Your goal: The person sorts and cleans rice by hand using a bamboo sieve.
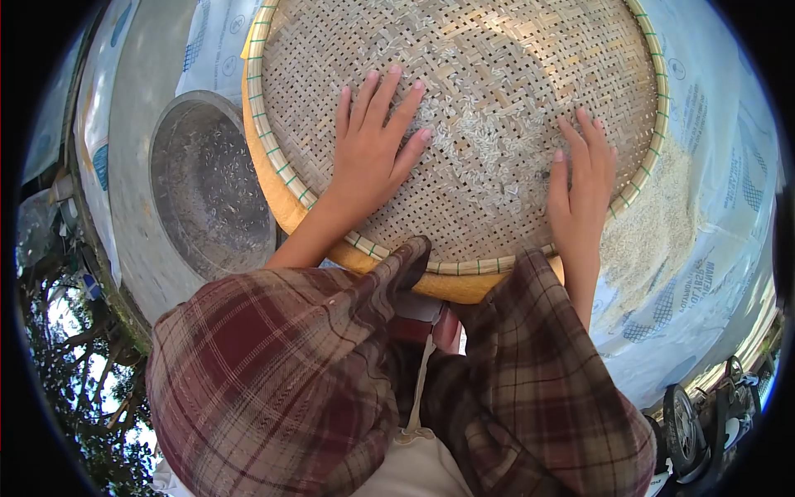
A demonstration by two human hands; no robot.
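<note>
A round woven bamboo sieve tray with a green-stitched rim fills the upper middle of the head view. Pale rice grains lie scattered over its weave, thickest between my hands. My left hand rests palm down on the weave at the left, fingers spread, beside the grains. On the right side, my right hand reaches over the rim with its fingers stretched out on the weave. Neither hand grips anything. Below the tray shows a yellow-orange rim of something mostly hidden.
A grey basin with a few grains inside stands left of the tray. More rice is heaped on a printed white-blue plastic sheet at the right. Motorcycles are at the lower right, and tree branches show at the lower left.
</note>
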